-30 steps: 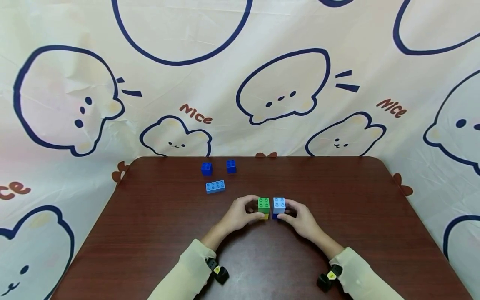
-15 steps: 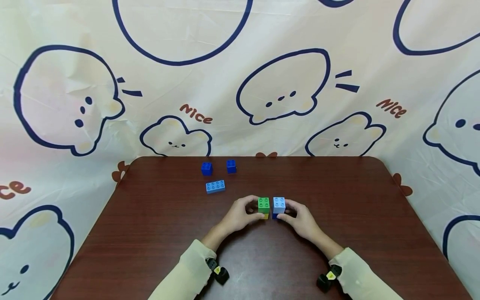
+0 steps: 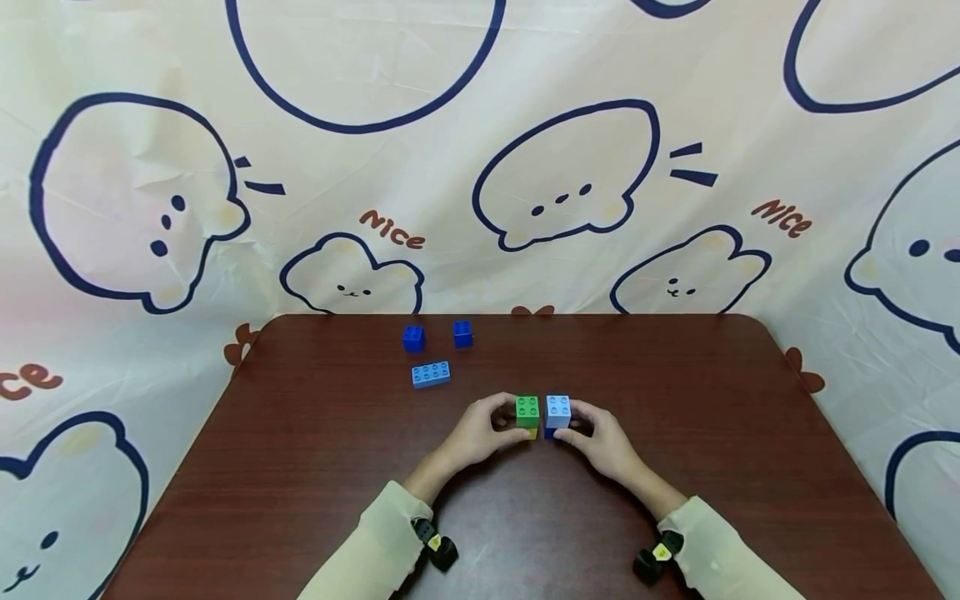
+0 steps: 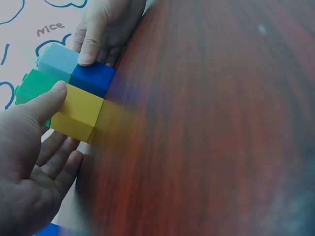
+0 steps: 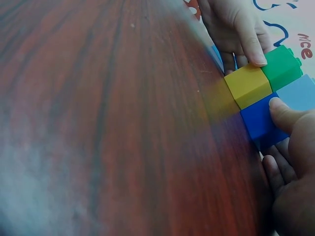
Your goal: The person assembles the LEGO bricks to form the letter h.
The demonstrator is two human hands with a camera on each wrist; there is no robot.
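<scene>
Upright green-yellow stack (image 3: 527,414), blue stack (image 3: 557,414) beside

I see two dark blue bricks (image 3: 413,339) (image 3: 462,335) and one long light blue brick (image 3: 431,375) on the table (image 3: 637,358), cartoon-printed cloth (image 3: 570,58) behind.

Side by side on the table (image 3: 675,358) before us, the left stack (image 3: 527,411) and the right stack (image 3: 558,411), each one brick set upon another, stand a narrow gap apart between our two hands. Our left hand (image 3: 476,429) holds the left stack at its left side, our right hand (image 3: 606,442) the right stack at its right, thumbs in front. Beyond the left hand lies the nearest loose brick (image 3: 431,374); behind it, the back-left brick (image 3: 413,338) and back-right brick (image 3: 462,334) sit near the far edge, before the backdrop (image 3: 525,50).
</scene>
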